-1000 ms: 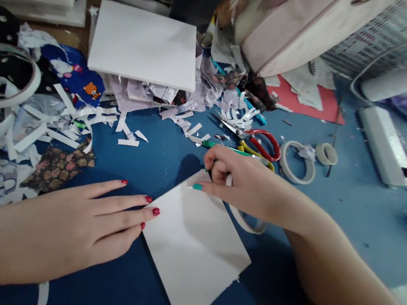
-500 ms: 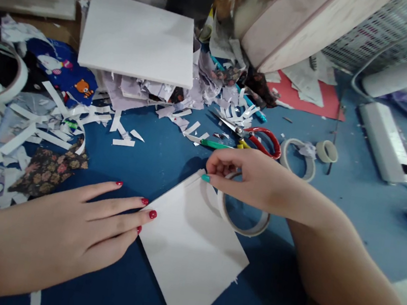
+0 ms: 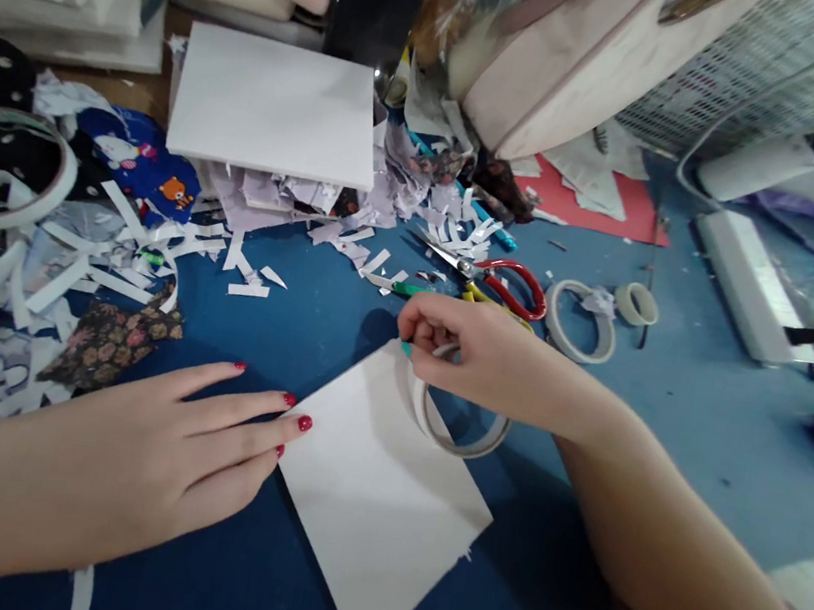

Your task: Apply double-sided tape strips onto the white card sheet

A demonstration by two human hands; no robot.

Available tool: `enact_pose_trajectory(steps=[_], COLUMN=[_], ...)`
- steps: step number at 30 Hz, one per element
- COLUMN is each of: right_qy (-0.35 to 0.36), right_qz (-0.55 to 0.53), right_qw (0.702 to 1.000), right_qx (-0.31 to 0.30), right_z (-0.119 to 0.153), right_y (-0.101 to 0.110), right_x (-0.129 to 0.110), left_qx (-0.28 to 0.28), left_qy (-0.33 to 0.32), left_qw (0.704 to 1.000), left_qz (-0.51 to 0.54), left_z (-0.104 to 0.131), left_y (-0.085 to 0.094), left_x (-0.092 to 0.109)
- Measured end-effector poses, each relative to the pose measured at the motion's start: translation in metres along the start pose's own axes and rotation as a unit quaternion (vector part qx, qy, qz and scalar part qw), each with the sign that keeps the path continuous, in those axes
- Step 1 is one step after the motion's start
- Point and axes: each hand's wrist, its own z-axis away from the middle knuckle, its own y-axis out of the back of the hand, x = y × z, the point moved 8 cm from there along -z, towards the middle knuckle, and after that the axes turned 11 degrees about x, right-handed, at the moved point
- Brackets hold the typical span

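A white square board (image 3: 386, 504) lies on the blue table with one corner towards me. My left hand (image 3: 204, 458) is laid flat with its fingers apart, the fingertips touching the board's left corner. Over the far corner, my right hand (image 3: 439, 340) is closed in a pinch at a roll of white tape (image 3: 425, 419). That roll tilts over the board's right edge, its upper part hidden behind the fingers. Just beyond my right hand lie red-handled scissors (image 3: 512, 284) and a green-handled blade (image 3: 409, 289).
Paper scraps (image 3: 55, 271) heap up on the left beside a large tape roll (image 3: 51, 194). At the back, another white board (image 3: 276, 105) rests on scraps. Two smaller rolls, one a tape roll (image 3: 574, 349), lie right of the scissors. A white power strip (image 3: 754, 288) sits further right.
My right hand and the tape roll have shifted slightly left, and the roll now overlaps the board more. My left hand stays at the board's corner. The view has tilted slightly.
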Motion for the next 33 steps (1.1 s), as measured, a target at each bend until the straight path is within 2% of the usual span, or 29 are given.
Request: enact_pose_trajectory(steps=[6, 9, 11, 13, 16, 19, 21, 24, 26, 28, 30, 33], right_qy=[0.010, 0.019, 0.021, 0.021, 0.020, 0.024, 0.034, 0.062, 0.085, 0.117, 0.145, 0.194], right_qz=[0.040, 0.018, -0.024, -0.070, -0.145, -0.213, -0.247, -0.284, -0.287, -0.274, -0.230, -0.124], right_qw=[0.999, 0.999, 0.999, 0.997, 0.986, 0.970, 0.957, 0.934, 0.917, 0.914, 0.935, 0.968], right_qx=[0.012, 0.019, 0.024, 0.037, 0.076, 0.116, 0.148, 0.208, 0.263, 0.275, 0.228, 0.100], right_z=[0.002, 0.005, 0.008, 0.012, 0.018, 0.028, 0.041, 0.070, 0.094, 0.115, 0.124, 0.122], right_y=[0.001, 0.004, 0.006, 0.011, 0.023, 0.041, 0.061, 0.099, 0.126, 0.139, 0.133, 0.095], right_x=[-0.006, -0.013, -0.016, -0.019, -0.022, -0.029, -0.037, -0.056, -0.067, -0.078, -0.086, -0.091], left_qx=[0.035, 0.072, 0.089, 0.088, 0.080, 0.081, 0.075, 0.125, 0.192, 0.194, 0.177, 0.124], left_qy=[-0.007, 0.018, 0.077, 0.174, 0.322, 0.371, 0.366, 0.334, 0.274, 0.201, 0.138, 0.026], left_qw=[0.999, 0.997, 0.993, 0.980, 0.939, 0.913, 0.914, 0.925, 0.942, 0.953, 0.953, 0.966], left_qz=[-0.015, -0.015, 0.003, 0.033, 0.095, 0.147, 0.158, 0.132, 0.018, -0.120, -0.202, -0.227], left_z=[-0.008, -0.017, -0.021, -0.022, -0.018, -0.025, -0.036, -0.054, -0.064, -0.070, -0.068, -0.052], left_y=[0.004, 0.010, 0.014, 0.014, 0.015, 0.027, 0.044, 0.092, 0.134, 0.158, 0.163, 0.140], left_x=[0.003, 0.003, -0.002, -0.012, -0.026, -0.026, -0.019, 0.000, 0.019, 0.041, 0.054, 0.065])
